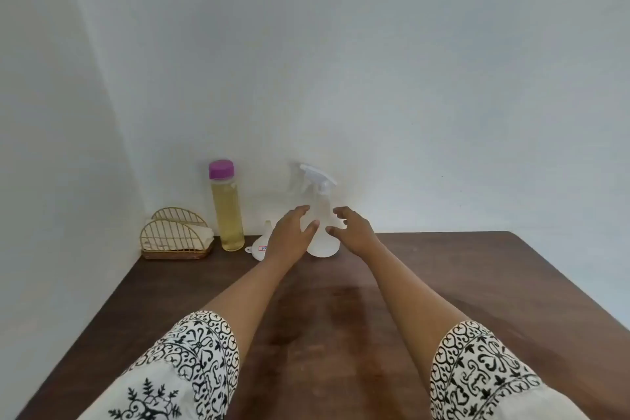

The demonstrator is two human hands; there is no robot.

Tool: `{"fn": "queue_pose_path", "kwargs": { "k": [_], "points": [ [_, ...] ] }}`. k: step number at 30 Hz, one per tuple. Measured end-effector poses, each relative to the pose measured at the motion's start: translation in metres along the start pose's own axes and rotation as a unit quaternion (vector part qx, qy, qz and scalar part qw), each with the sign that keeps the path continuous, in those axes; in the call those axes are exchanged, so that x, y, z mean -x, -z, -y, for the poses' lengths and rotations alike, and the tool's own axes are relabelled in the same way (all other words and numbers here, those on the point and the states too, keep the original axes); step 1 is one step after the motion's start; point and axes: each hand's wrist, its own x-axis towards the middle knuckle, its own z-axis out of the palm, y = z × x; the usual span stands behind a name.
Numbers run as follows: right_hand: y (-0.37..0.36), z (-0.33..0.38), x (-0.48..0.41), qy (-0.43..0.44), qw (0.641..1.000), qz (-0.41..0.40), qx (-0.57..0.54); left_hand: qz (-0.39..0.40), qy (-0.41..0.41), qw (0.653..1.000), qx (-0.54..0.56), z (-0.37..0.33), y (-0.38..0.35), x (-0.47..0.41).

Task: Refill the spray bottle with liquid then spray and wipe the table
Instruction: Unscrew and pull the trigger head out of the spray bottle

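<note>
A translucent white spray bottle (321,215) with a white trigger head stands upright at the far edge of the dark wooden table (443,283), against the wall. My left hand (291,235) and my right hand (353,230) are stretched out on either side of its body, fingers spread, holding nothing. I cannot tell whether the fingertips touch it. A tall clear bottle (227,211) of yellowish liquid with a purple cap stands to the left. A small white funnel (260,244) lies between the two bottles, partly hidden by my left hand.
A gold wire holder (175,239) with folded white cloths sits in the far left corner by the walls. White walls close off the table's back and left sides. The table's right edge runs diagonally toward me.
</note>
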Motion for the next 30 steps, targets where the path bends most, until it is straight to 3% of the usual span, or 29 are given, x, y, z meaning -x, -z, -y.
{"fn": "queue_pose_path", "kwargs": {
  "k": [6,12,19,30],
  "points": [
    [-0.025,-0.023,-0.026,0.007,1.000,0.023,0.002,0.009,0.050,0.996,0.077,0.010,-0.024,-0.025],
    [-0.025,-0.022,-0.003,0.029,0.999,0.016,-0.019,0.000,0.040,0.995,0.089,0.010,-0.017,-0.005],
    [-0.026,-0.006,0.073,0.037,0.999,0.036,-0.013,0.014,0.041,0.996,0.074,0.000,0.008,0.065],
    [-0.040,0.007,0.215,0.065,0.996,0.028,-0.046,-0.025,0.028,0.997,0.063,-0.015,0.036,0.205]
  ]
}}
